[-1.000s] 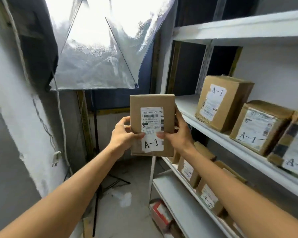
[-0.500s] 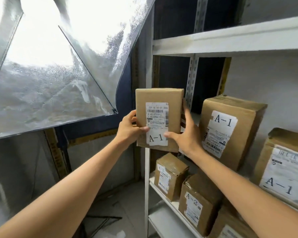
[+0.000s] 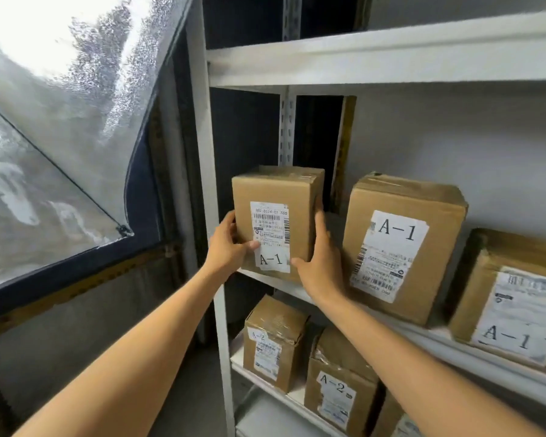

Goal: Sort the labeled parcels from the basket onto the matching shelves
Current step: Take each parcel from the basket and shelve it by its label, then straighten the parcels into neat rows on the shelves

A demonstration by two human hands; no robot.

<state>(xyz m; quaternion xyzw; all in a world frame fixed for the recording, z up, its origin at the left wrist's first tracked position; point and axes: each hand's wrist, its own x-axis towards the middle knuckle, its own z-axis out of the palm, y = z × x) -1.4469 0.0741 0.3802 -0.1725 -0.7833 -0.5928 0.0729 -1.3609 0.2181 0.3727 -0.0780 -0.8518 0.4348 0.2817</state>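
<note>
My two bare forearms reached up from six o'clock toward the middle of the view. My left hand [image 3: 226, 247] gripped the brown cardboard parcel [image 3: 275, 190] at its nine o'clock side, with the fingers wrapped round the left edge. Its thumb pressed on the white printed label [image 3: 270, 238], which read A-1 under a barcode. My right hand [image 3: 320, 266] held the same parcel from four o'clock, fingers laid up along its right face and thumb on the front near the lower corner. Both hands were closed only as far as the box allowed. The parcel stood upright at the left end of the white metal shelf board [image 3: 423, 340], its bottom edge at the board's front lip. Whether it sat fully on the board I could not tell.

At three o'clock of it, just beside my right hand, stood a larger brown box marked A-1 [image 3: 401, 247]. Further the same way stood a taped brown box marked A-1 [image 3: 511, 298]. At six o'clock, one shelf lower, were a small taped box marked A-2 [image 3: 275, 342] and, at its four o'clock, a second box marked A-2 [image 3: 338, 386].

At twelve o'clock ran the white upper shelf board [image 3: 375, 58], with the pale back wall [image 3: 454, 146] behind. At nine o'clock, beyond the white upright post [image 3: 207, 184], was a crinkled silver reflector sheet [image 3: 60, 137], brightly lit.
</note>
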